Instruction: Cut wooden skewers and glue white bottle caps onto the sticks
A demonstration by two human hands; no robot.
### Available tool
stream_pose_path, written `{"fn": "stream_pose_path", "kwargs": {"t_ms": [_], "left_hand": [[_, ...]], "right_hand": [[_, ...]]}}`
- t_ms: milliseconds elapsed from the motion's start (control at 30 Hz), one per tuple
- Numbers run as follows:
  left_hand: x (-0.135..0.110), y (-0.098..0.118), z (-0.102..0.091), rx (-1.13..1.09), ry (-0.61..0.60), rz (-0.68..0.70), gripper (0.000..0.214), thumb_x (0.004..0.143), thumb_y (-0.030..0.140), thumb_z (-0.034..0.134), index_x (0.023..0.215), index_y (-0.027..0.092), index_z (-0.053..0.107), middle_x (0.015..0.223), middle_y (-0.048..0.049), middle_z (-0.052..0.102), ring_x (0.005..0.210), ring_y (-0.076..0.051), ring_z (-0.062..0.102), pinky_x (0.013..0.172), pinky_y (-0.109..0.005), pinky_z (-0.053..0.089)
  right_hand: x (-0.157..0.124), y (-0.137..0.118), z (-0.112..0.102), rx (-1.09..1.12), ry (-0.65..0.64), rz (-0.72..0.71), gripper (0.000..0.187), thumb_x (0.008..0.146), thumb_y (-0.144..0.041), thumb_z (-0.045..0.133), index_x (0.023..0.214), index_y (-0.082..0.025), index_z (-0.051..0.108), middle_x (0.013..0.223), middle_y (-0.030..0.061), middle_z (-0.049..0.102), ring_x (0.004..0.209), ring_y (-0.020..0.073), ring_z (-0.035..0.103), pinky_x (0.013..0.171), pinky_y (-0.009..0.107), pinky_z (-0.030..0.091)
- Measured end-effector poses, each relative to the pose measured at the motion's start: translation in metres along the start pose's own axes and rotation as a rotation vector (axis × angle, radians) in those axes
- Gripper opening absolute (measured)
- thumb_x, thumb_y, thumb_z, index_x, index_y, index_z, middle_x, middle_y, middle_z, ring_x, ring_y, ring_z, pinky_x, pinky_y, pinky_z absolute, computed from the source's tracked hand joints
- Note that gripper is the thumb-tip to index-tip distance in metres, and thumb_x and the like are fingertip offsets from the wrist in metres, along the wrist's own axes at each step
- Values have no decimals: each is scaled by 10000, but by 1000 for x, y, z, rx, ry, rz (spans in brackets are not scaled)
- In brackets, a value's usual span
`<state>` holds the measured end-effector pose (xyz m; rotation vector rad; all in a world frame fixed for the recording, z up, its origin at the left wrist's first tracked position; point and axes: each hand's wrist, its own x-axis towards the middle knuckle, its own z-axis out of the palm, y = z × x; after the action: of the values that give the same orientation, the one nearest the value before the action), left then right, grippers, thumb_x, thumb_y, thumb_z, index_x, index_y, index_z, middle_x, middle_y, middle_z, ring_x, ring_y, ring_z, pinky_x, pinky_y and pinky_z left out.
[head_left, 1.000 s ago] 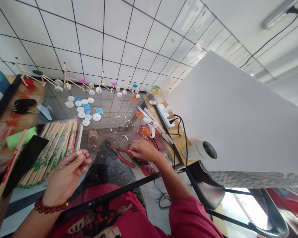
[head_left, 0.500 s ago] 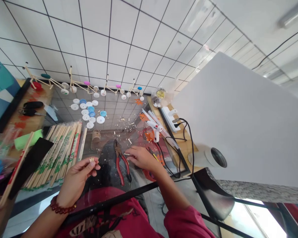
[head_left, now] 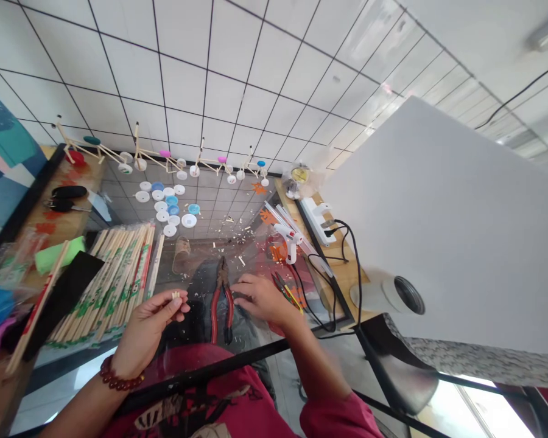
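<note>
My left hand (head_left: 150, 325) pinches a short piece of pale wooden chopstick (head_left: 176, 295) between thumb and fingertips. Red-handled pliers (head_left: 221, 301) lie on the glass tabletop between my hands, jaws pointing away from me. My right hand (head_left: 262, 299) rests just to their right, fingers spread, gripping nothing I can see. Beyond the fingers, a small red-and-yellow-handled tool (head_left: 285, 292) lies on the table. A large bundle of paper-wrapped chopsticks (head_left: 107, 289) sits left of my left hand.
A white hot glue gun (head_left: 288, 240) lies beyond my right hand, among wood shavings (head_left: 237, 238). Further off stand stick models (head_left: 155, 158) with bottle caps (head_left: 171, 207) nearby. A power strip (head_left: 317, 220) and black cables lie right, under a large white board (head_left: 438, 225).
The pliers have swung from lying across the table under my right hand to pointing away from me. My right hand has moved off them to their right. The view has shifted slightly.
</note>
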<state>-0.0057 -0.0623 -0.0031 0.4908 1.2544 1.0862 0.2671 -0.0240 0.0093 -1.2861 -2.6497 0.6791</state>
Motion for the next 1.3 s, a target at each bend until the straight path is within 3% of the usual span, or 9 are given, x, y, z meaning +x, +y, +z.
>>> {"fn": "stream_pose_path", "kwargs": {"t_ms": [233, 400, 500, 700, 833, 1033, 1200, 1300], "left_hand": [[0, 0, 1, -1, -4, 11, 395, 505, 400, 931, 796, 167, 802, 815, -78, 751, 682, -167, 687, 579, -223, 548], [-1, 2, 2, 5, -1, 5, 401, 498, 407, 933, 793, 167, 804, 809, -76, 750, 689, -170, 688, 591, -228, 558], [-2, 2, 2, 12, -6, 5, 413, 490, 412, 935, 793, 164, 804, 811, -76, 751, 693, -166, 687, 598, -222, 557], [0, 0, -1, -8, -7, -12, 426, 486, 405, 938, 806, 160, 800, 818, -72, 753, 691, -157, 687, 605, -213, 548], [1, 0, -1, -27, -1, -20, 435, 473, 404, 942, 800, 156, 798, 801, -68, 751, 683, -156, 685, 606, -216, 547], [2, 1, -1, -23, -9, -19, 431, 481, 399, 941, 806, 158, 793, 803, -64, 755, 690, -153, 691, 603, -208, 546], [0, 0, -3, 18, -25, -39, 481, 494, 434, 932, 851, 147, 785, 830, -99, 772, 738, -200, 722, 610, -242, 568], [0, -1, 0, 64, -47, -48, 494, 523, 451, 919, 884, 144, 781, 837, -117, 778, 754, -217, 730, 603, -257, 573]], "right_hand": [[-7, -16, 6, -70, 29, 83, 267, 936, -247, 619, 1198, -252, 673, 1012, 32, 669, 926, 166, 617, 793, 276, 378], [-6, -21, 16, -85, 86, 85, 159, 973, -233, 571, 976, -248, 729, 854, 0, 659, 836, 145, 607, 737, 282, 316], [-4, -22, 19, -80, 116, 81, 139, 969, -226, 575, 953, -226, 713, 855, 5, 659, 824, 146, 599, 745, 289, 305], [-4, -14, 12, 61, 81, 82, 60, 915, -150, 618, 891, -196, 647, 884, -3, 658, 843, 143, 593, 771, 271, 320], [0, 1, 2, 67, 147, 148, 103, 906, -101, 593, 871, -194, 621, 876, 2, 649, 857, 152, 590, 771, 266, 342], [17, 17, 0, -58, 269, 386, 96, 929, -170, 596, 996, -202, 656, 987, 48, 672, 881, 187, 607, 773, 283, 393], [31, 23, -3, -118, 276, 417, 138, 945, -193, 588, 1054, -188, 673, 1011, 75, 693, 906, 207, 633, 790, 297, 433], [38, 7, -6, -74, 397, 347, 143, 943, -186, 586, 1047, -188, 685, 979, 76, 698, 883, 203, 640, 792, 302, 455]]}}
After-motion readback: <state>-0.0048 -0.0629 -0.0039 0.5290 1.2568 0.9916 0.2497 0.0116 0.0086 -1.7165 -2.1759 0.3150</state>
